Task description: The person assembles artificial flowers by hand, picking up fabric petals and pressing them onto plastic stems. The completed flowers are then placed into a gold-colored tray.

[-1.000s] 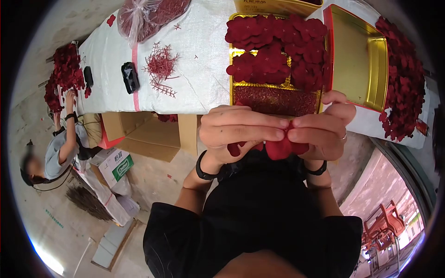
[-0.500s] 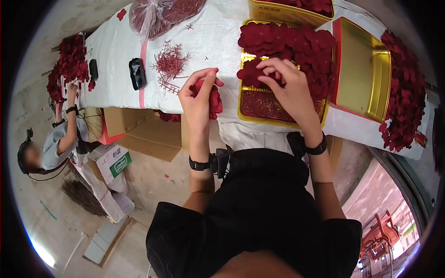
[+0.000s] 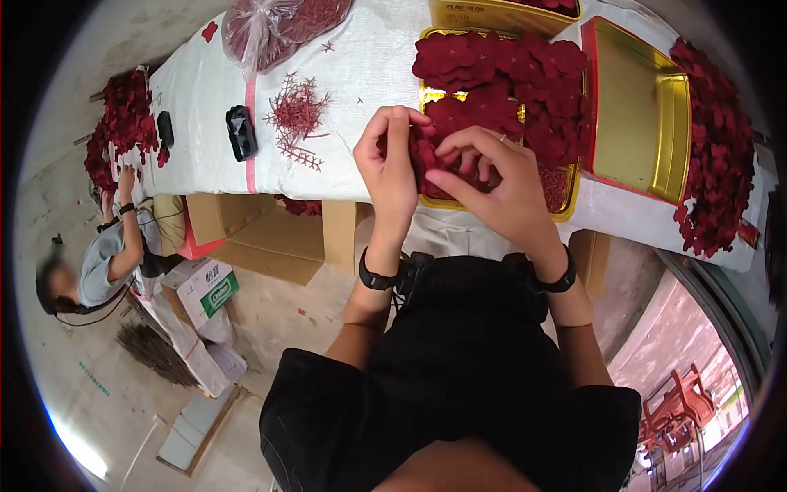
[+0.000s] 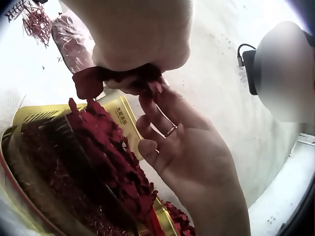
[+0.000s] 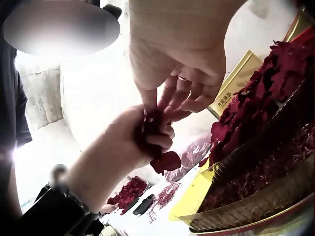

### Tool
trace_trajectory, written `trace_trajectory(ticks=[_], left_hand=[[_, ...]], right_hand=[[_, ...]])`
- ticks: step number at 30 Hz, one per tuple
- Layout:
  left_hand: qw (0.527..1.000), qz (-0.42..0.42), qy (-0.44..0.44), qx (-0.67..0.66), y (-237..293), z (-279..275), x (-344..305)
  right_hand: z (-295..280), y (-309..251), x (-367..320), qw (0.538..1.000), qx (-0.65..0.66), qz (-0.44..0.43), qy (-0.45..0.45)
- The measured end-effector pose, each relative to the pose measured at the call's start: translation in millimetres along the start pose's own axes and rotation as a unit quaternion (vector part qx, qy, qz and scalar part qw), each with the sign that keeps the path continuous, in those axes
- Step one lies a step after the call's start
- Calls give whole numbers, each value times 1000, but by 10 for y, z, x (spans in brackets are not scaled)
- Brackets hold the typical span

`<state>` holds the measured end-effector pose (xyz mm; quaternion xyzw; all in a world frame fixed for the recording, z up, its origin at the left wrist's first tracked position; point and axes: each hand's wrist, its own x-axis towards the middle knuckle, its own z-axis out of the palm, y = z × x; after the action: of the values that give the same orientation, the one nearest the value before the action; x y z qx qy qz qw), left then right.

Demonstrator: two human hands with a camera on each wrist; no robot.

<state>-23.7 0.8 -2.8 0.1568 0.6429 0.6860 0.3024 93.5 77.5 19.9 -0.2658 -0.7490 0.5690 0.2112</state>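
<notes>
The white surface (image 3: 352, 82) carries three gold tins: a heaped tin (image 3: 423, 97) of red petals at the near edge, an empty tin (image 3: 639, 107) at its right side, and a third tin (image 3: 484, 15) at the far edge. Over the heaped tin's near end, the left grip (image 3: 392, 168) is curled round one petal bunch (image 5: 150, 130). The right grip (image 3: 496, 189) pinches the top of that bunch with thumb and forefinger.

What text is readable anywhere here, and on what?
No text reads cleanly enough to quote.
Side of the gold tin: black Chinese characters, too blurred to read.
Green-and-white label on the carton: print too small to read.
Green marking on the floor: too small to read.
</notes>
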Motion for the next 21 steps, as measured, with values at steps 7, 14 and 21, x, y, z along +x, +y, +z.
trace_trajectory(ticks=[7,14,21], left_hand=[[999,-10,6,32,32,69,-20],[999,-16,-9,34,27,159,-15],[993,-97,-67,-23,-62,81,60]], right_hand=[[-52,191,-46,993,82,82,-13],[-89,285,-114,967,241,83,0],[-352,333,-148,946,298,121,25]])
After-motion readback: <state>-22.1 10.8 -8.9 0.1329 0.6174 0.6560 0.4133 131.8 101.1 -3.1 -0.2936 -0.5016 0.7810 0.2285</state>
